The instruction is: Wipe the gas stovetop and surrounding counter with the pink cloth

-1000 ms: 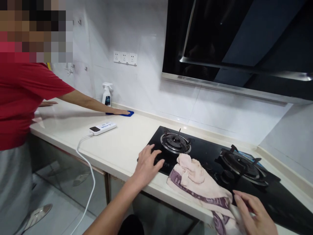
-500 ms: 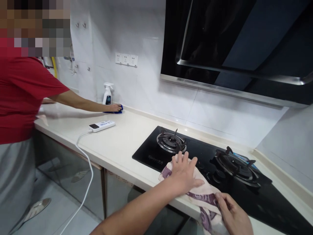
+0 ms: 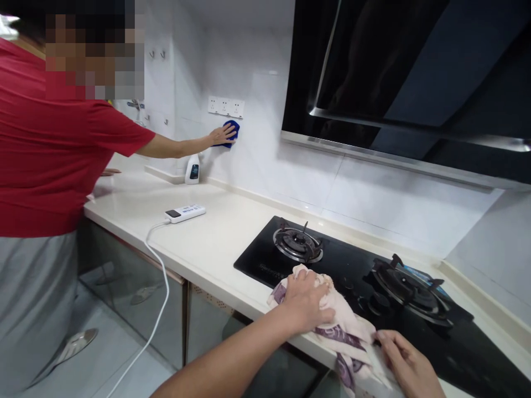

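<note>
A cream and purple patterned towel (image 3: 338,312) lies bunched over the front edge of the black gas stove (image 3: 265,257), part of it hanging down past the counter edge. My left hand (image 3: 306,301) is on top of it, fingers bent into the fabric. At the towel's right side, my right hand (image 3: 404,356) pinches its edge between thumb and fingers. The left burner (image 3: 297,243) is just beyond my left hand; the right burner (image 3: 415,290) lies farther right.
At left, a person in a red shirt (image 3: 62,166) presses a blue cloth (image 3: 232,132) to the wall below the sockets (image 3: 226,106). A spray bottle (image 3: 193,170) and a white power strip (image 3: 186,213) with trailing cord are on the counter. The range hood (image 3: 394,83) overhangs the stove.
My left hand's spread fingers have curled into the towel, bunching it more. The other person's hand has lifted the blue cloth from the counter's back edge up to the wall.
</note>
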`<state>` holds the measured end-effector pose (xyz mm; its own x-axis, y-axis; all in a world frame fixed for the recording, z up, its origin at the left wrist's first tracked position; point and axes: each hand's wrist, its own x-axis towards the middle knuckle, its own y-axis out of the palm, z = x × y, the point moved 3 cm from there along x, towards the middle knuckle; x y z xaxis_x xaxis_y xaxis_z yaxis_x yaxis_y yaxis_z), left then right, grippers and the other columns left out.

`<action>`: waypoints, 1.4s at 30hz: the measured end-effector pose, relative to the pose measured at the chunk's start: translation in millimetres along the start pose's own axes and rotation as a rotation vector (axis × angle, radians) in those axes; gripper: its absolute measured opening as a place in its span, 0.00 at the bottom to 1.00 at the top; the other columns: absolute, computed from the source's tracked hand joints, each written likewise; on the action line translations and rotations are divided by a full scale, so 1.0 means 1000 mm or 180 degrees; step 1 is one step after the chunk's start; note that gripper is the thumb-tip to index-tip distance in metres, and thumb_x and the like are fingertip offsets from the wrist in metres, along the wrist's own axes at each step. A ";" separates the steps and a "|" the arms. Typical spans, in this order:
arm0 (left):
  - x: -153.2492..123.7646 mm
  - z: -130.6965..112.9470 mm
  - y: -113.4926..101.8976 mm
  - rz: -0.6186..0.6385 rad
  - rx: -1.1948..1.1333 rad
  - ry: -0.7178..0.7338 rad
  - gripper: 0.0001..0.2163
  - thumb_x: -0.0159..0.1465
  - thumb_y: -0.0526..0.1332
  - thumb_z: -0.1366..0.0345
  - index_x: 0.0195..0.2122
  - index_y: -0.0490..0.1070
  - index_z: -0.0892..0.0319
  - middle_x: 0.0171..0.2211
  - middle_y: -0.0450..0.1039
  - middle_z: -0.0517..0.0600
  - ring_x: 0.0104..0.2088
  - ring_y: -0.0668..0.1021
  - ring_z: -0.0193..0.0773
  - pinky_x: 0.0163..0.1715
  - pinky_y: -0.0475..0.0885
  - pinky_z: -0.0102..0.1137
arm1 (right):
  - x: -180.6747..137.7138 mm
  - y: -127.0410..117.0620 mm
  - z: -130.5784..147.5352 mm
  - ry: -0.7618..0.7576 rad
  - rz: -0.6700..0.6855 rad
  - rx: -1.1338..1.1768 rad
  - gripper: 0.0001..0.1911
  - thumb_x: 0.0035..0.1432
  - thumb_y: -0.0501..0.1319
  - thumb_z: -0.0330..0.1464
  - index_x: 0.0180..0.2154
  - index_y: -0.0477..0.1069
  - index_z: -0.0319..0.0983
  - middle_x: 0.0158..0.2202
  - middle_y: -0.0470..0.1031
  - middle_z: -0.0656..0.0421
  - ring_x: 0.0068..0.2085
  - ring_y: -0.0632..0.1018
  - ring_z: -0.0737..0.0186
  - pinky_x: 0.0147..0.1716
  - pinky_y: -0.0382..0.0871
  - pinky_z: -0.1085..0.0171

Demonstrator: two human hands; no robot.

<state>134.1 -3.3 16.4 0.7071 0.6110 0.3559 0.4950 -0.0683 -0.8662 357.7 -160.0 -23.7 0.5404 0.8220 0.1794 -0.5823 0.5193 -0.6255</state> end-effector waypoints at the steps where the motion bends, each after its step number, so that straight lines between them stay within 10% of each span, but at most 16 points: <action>1: -0.003 0.006 -0.003 -0.0007 0.0017 -0.0005 0.24 0.61 0.64 0.44 0.55 0.74 0.48 0.59 0.67 0.55 0.58 0.68 0.56 0.57 0.67 0.54 | 0.001 0.000 0.003 0.0017 -0.0028 0.0071 0.29 0.54 0.58 0.61 0.33 0.78 0.44 0.23 0.74 0.61 0.27 0.73 0.60 0.27 0.67 0.67; 19: -0.066 0.171 -0.115 -0.0634 0.0886 -0.1699 0.24 0.70 0.54 0.49 0.66 0.66 0.43 0.61 0.66 0.58 0.62 0.68 0.56 0.58 0.67 0.54 | 0.004 0.039 0.033 0.0198 0.0249 0.1277 0.28 0.55 0.61 0.60 0.35 0.72 0.42 0.21 0.67 0.65 0.19 0.63 0.69 0.20 0.53 0.67; 42: -0.105 0.142 -0.097 -0.1158 0.1398 -0.1835 0.22 0.69 0.55 0.51 0.59 0.74 0.51 0.60 0.67 0.59 0.61 0.66 0.57 0.56 0.67 0.53 | 0.000 0.036 0.027 -0.0102 0.0185 0.0690 0.26 0.61 0.58 0.56 0.42 0.76 0.42 0.21 0.62 0.66 0.25 0.63 0.65 0.26 0.54 0.64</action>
<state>-60.0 51.2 12.6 0.1094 0.8539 0.5089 0.3157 0.4556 -0.8323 319.7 -135.2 -25.6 0.4846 0.8573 0.1739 -0.7307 0.5060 -0.4582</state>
